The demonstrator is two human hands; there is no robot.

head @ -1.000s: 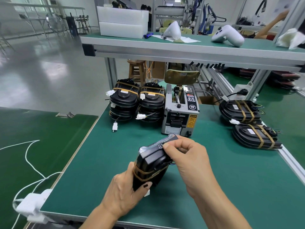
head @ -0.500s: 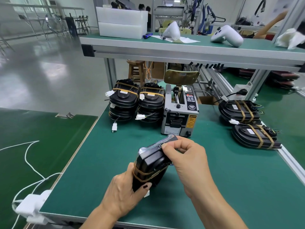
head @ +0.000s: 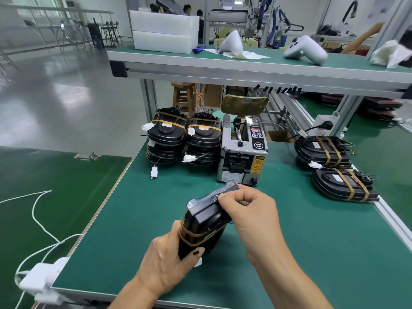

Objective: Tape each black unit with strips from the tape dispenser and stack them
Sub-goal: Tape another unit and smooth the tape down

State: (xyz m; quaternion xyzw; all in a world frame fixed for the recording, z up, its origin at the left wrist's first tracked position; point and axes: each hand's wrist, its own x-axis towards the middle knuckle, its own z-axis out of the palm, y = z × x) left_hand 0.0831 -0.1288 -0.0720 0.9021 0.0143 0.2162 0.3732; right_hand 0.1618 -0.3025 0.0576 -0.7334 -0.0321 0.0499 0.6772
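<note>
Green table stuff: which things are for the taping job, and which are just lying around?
For the job: held black unit, tape dispenser, left stacks, units on the right.
Just lying about: white controllers, foam blocks, white cable.

Left hand (head: pixel 166 259) grip wrapped closed, thumb forward; right hand (head: pixel 252 210) pinching with fingertips (head: pixel 220 198), both forearms extended.

My green bench (head: pixel 301 253) carries the tape dispenser (head: pixel 243 150) at the back. Left of it, touching, stand two stacks of black units (head: pixel 185 137). On the right edge lie two more taped units (head: pixel 334 166), overlapping a little.
</note>
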